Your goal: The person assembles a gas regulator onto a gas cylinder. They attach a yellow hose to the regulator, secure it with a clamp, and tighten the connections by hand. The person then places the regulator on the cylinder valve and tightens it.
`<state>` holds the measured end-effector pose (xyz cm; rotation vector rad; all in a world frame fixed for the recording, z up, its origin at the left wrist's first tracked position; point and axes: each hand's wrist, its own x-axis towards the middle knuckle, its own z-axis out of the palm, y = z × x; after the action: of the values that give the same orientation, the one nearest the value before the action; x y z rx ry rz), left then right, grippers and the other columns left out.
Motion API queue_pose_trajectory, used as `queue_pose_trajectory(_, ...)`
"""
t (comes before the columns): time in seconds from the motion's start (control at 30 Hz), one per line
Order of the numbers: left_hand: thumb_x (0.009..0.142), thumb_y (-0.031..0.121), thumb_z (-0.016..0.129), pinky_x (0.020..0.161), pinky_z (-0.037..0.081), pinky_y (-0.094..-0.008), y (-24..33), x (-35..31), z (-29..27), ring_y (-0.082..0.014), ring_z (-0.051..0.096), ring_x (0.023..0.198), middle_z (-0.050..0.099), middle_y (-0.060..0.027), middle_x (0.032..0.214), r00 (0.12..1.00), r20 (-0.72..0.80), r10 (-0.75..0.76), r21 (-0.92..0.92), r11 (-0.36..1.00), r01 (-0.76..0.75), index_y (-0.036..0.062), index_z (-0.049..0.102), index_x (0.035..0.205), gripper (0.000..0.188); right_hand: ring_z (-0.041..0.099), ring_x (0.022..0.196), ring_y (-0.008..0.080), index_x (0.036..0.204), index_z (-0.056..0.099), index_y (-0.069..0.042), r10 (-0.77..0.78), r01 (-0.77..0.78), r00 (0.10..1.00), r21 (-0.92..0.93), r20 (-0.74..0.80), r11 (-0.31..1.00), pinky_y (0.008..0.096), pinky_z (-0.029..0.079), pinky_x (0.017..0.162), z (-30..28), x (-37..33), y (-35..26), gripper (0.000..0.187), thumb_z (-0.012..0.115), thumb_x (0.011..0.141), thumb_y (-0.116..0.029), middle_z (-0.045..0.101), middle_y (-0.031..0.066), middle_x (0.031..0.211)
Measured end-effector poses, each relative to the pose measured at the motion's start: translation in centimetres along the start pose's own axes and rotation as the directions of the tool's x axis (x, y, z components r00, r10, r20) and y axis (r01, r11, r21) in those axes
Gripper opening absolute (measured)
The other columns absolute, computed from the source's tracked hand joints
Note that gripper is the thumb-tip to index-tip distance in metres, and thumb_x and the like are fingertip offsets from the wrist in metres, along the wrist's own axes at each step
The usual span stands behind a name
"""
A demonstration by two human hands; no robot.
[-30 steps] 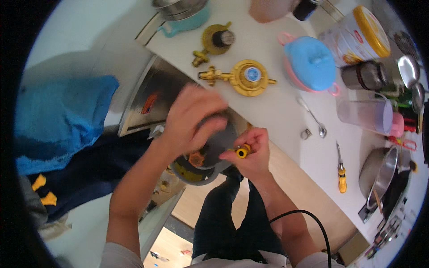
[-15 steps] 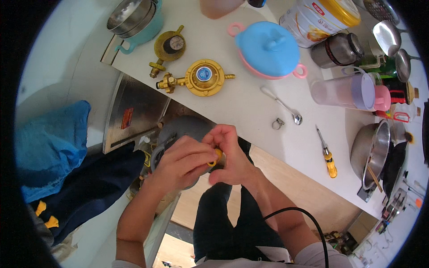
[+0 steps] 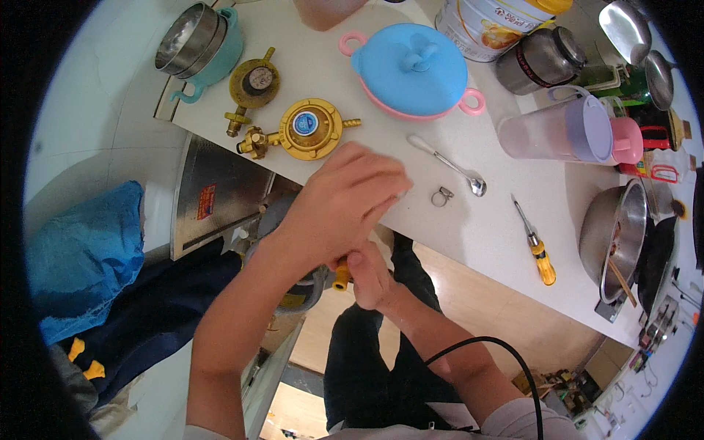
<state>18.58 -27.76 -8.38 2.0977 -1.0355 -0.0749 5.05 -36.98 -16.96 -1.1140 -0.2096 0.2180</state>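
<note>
1 red label (image 3: 206, 202) by left hand (image 3: 341, 202)

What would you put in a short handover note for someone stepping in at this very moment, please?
Left hand: raised over the counter edge, covering the work; whether it holds anything is hidden.
Right hand: closed on a small yellow-orange fitting, just off the counter edge.
On the white counter: gold gas regulator, a second brass one, hose clamp, spoon, yellow-handled screwdriver.
Done: cannot tell.
Left: clamp and screwdriver lie untouched.

Two gas regulators (image 3: 308, 128), one screwdriver (image 3: 537, 248)
</note>
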Motion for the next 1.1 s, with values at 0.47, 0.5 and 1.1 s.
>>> queue_pose_trajectory(0.47, 0.076, 0.019, 0.086, 0.094, 0.053, -0.0425, -1.0, 3.1, 3.4, -0.0342, 0.06, 0.108, 0.062, -0.0087, 0.13, 0.99, 0.123, 0.07, 0.055, 0.995, -0.078, 0.0075, 0.071, 0.107, 0.037, 0.047, 0.093, 0.0168, 0.116, 0.05, -0.004, 0.215, -0.207, 0.977, 0.272, 0.001, 0.94, 0.033, 0.042, 0.09, -0.4, -0.7, 0.2, 0.034, 0.039, 0.085, -0.006, 0.051, 0.0081, 0.104)
queue_pose_trajectory(0.5, 0.075, 0.02, 0.086, 0.094, 0.053, -0.0429, -0.4, 3.5, 4.1, -0.0341, 0.06, 0.109, 0.061, -0.009, 0.129, 0.98, 0.167, 0.107, -0.017, 0.994, -0.105, 0.0073, 0.07, 0.107, 0.038, 0.047, 0.094, 0.0177, 0.117, 0.052, -0.004, 0.224, -0.223, 0.974, 0.228, 0.02, 0.948, 0.0337, 0.043, 0.091, -0.8, -0.9, 0.4, 0.036, 0.039, 0.084, -0.004, 0.051, 0.0079, 0.105)
queue_pose_trajectory(1.1, 0.083, -0.01, 0.078, 0.083, 0.059, -0.0286, 3.1, -12.0, -7.4, -0.0166, 0.068, 0.106, 0.064, -0.0121, 0.12, 0.809, 0.002, -0.587, -0.51, 0.696, 0.506, 0.0015, 0.069, 0.126, 0.045, 0.058, 0.113, 0.0369, 0.12, 0.051, -0.005, 0.266, -0.155, 0.908, -0.331, 0.323, 0.931, 0.0414, 0.046, 0.101, -1.0, 3.0, -2.8, 0.043, 0.053, 0.081, 0.014, 0.055, 0.017, 0.124)
